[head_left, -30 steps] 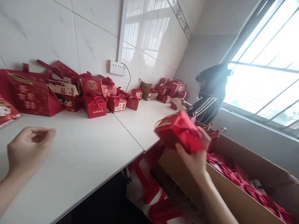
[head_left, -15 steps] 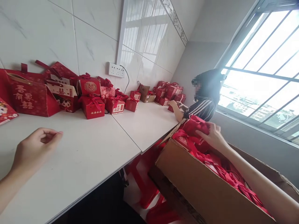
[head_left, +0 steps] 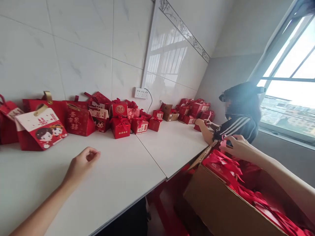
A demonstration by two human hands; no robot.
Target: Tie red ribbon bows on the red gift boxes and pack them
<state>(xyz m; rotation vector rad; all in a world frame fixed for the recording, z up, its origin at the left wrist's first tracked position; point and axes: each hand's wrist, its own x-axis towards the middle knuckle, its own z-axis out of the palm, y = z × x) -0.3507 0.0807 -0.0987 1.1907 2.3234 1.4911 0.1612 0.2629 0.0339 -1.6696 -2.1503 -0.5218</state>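
Note:
My left hand (head_left: pixel 81 165) hovers over the white table (head_left: pixel 118 170), thumb and fingertips closed together with nothing visible in them. My right hand (head_left: pixel 237 146) is above the far end of an open cardboard carton (head_left: pixel 221 200). Its fingers pinch a pinkish-red ribbon (head_left: pixel 223 144); what hangs below the ribbon cannot be told apart from the red behind it. Inside the carton lie several red gift boxes with ribbons (head_left: pixel 226 164), partly covering one another. Nearest to my left hand stands a red and white gift box with cartoon figures (head_left: pixel 46 126).
More red gift boxes (head_left: pixel 120 127) line the tiled wall, with a stack (head_left: pixel 194 109) at the far end. A small open brown box (head_left: pixel 170 113) stands among them. A person in a striped black sleeve (head_left: pixel 236 126) handles a red box by the window. A socket strip (head_left: pixel 141 93) is on the wall.
The view has swung left, bringing more boxes in on that side. My right hand has lifted over the carton's far end, from a red gift box to a pinched ribbon. My left hand keeps its curl.

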